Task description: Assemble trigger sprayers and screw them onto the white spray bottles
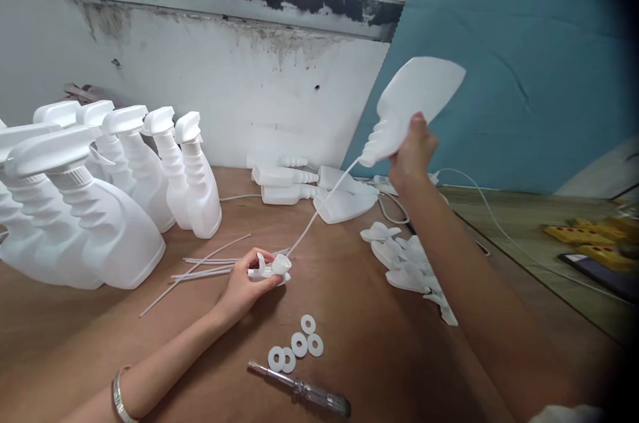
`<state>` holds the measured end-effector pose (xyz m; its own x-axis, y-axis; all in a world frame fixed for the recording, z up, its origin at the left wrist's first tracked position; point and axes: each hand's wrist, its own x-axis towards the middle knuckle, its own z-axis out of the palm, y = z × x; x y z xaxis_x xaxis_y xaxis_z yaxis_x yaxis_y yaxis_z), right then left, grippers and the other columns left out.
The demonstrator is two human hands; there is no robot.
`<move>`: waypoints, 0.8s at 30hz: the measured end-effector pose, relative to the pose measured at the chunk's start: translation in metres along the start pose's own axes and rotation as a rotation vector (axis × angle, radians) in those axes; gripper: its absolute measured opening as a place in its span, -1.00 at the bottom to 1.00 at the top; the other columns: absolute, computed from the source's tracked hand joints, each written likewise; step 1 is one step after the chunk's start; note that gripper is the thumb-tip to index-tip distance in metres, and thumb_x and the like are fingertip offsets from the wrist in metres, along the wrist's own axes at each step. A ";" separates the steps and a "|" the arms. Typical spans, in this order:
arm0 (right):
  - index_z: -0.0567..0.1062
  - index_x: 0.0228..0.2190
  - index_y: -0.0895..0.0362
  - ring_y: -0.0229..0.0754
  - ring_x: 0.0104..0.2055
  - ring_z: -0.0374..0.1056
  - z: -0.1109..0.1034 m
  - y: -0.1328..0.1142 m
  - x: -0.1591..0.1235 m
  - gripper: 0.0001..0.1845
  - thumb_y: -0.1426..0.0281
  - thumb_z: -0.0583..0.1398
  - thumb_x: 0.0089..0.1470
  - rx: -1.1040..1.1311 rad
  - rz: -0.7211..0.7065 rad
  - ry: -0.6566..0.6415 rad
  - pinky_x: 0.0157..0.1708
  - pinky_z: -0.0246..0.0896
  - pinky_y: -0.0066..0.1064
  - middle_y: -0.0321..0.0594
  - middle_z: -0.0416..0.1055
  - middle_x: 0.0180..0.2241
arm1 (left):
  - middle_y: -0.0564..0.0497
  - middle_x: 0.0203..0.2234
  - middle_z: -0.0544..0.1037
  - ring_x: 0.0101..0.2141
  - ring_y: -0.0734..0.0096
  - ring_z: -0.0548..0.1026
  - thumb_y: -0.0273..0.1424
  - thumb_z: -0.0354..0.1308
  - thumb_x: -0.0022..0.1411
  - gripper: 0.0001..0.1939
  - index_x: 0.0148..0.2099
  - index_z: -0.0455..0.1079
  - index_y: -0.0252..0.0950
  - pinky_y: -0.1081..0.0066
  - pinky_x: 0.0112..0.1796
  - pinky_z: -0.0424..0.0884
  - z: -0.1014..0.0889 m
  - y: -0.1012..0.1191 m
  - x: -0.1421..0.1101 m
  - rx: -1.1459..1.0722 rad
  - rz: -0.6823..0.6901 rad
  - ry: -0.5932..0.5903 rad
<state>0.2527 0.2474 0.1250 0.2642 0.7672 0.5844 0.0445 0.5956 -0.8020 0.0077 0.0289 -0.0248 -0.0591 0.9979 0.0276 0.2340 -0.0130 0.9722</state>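
My left hand (249,283) grips a white spray trigger head (269,268) low over the brown table. A thin white tube (322,206) runs up from the head to the neck of a white plastic bottle (422,93). That bottle is raised and tilted, neck down to the left, with my right hand (413,150) closed around its body. Whether the tube enters the neck is hard to make out. Several loose white tubes (210,270) lie behind my left hand. White ring washers (299,344) and a clear-handled screwdriver (304,390) lie in front of it.
Several spray bottles with trigger heads (114,230) stand at the left. More white bottles (344,200) lie against the wall. A pile of white plastic parts (399,256) sits beside my right forearm. A white cable (492,210) crosses the right side, near yellow objects (589,233).
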 end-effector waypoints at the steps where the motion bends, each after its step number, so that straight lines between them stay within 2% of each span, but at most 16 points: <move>1: 0.21 -0.36 0.03 -0.08 -0.16 0.28 -0.004 -0.012 0.000 -0.72 0.09 -0.04 0.02 0.053 0.027 0.073 -0.36 0.21 -0.30 -0.16 0.38 -0.27 | 0.06 -0.44 0.45 -0.42 0.43 0.38 -0.26 0.22 -0.10 -0.69 -0.30 0.31 -0.30 0.48 -0.37 0.28 0.000 0.000 0.000 -0.004 0.001 0.000; 2: 0.23 -0.35 0.02 -0.09 -0.13 0.29 -0.007 -0.023 -0.001 -0.73 0.10 -0.01 0.00 0.089 0.029 0.122 -0.35 0.24 -0.30 -0.18 0.38 -0.22 | 0.07 -0.44 0.45 -0.43 0.43 0.38 -0.26 0.23 -0.10 -0.69 -0.30 0.31 -0.30 0.48 -0.37 0.28 0.000 0.000 0.000 -0.008 0.003 0.001; 5: 0.24 -0.30 0.03 -0.12 -0.05 0.28 -0.007 -0.051 -0.011 -0.71 0.11 -0.02 0.02 0.130 0.010 0.141 -0.29 0.28 -0.31 -0.18 0.34 -0.10 | 0.07 -0.44 0.46 -0.43 0.43 0.39 -0.27 0.23 -0.11 -0.69 -0.30 0.31 -0.30 0.47 -0.36 0.29 0.000 -0.001 0.001 -0.008 0.010 0.006; 10: 0.20 -0.28 -0.02 -0.13 0.01 0.24 0.007 -0.071 -0.025 -0.73 0.10 -0.07 0.05 0.103 0.010 0.090 -0.31 0.31 -0.34 -0.24 0.32 -0.05 | 0.06 -0.43 0.46 -0.42 0.43 0.39 -0.28 0.23 -0.11 -0.69 -0.30 0.31 -0.30 0.47 -0.35 0.29 0.000 -0.001 0.000 -0.005 0.024 0.001; 13: 0.20 -0.31 -0.03 -0.13 -0.06 0.27 0.014 -0.072 -0.031 -0.72 0.06 -0.02 0.04 0.085 0.001 0.050 -0.33 0.30 -0.34 -0.24 0.37 -0.15 | 0.07 -0.45 0.46 -0.43 0.44 0.38 -0.29 0.23 -0.10 -0.71 -0.31 0.31 -0.30 0.48 -0.36 0.28 0.000 0.001 0.000 -0.004 0.033 -0.006; 16: 0.23 -0.35 -0.01 -0.13 -0.14 0.31 0.018 -0.069 -0.038 -0.71 0.05 0.03 0.02 0.110 -0.017 0.082 -0.39 0.29 -0.35 -0.23 0.40 -0.27 | 0.08 -0.46 0.46 -0.45 0.46 0.37 -0.29 0.24 -0.11 -0.71 -0.32 0.32 -0.30 0.49 -0.38 0.27 0.000 0.002 0.000 0.004 0.033 -0.002; 18: 0.26 -0.36 0.02 -0.13 -0.16 0.32 0.019 -0.066 -0.047 -0.70 0.06 0.07 0.00 0.146 -0.008 0.089 -0.41 0.28 -0.36 -0.23 0.40 -0.28 | 0.08 -0.46 0.46 -0.46 0.46 0.37 -0.29 0.24 -0.12 -0.71 -0.32 0.33 -0.30 0.49 -0.38 0.27 0.000 0.003 0.000 0.013 0.031 0.002; 21: 0.30 -0.30 0.04 -0.16 -0.13 0.33 0.020 -0.055 -0.070 -0.67 0.09 0.11 -0.02 0.237 0.075 0.011 -0.38 0.30 -0.38 -0.26 0.39 -0.23 | 0.06 -0.44 0.48 -0.46 0.45 0.38 -0.28 0.25 -0.13 -0.70 -0.31 0.36 -0.31 0.49 -0.38 0.28 0.000 0.002 0.000 0.006 0.005 -0.010; 24: 0.34 -0.27 0.05 -0.20 -0.09 0.32 0.016 -0.037 -0.106 -0.63 0.11 0.18 -0.09 0.389 0.254 -0.081 -0.30 0.32 -0.41 -0.31 0.41 -0.20 | 0.05 -0.43 0.50 -0.46 0.44 0.40 -0.25 0.26 -0.14 -0.67 -0.29 0.39 -0.31 0.49 -0.38 0.29 -0.001 0.002 0.000 -0.029 -0.040 -0.026</move>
<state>0.2071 0.1475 0.0947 0.1436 0.9070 0.3958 -0.3806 0.4198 -0.8240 0.0075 0.0283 -0.0223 -0.0421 0.9990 -0.0168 0.2036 0.0251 0.9787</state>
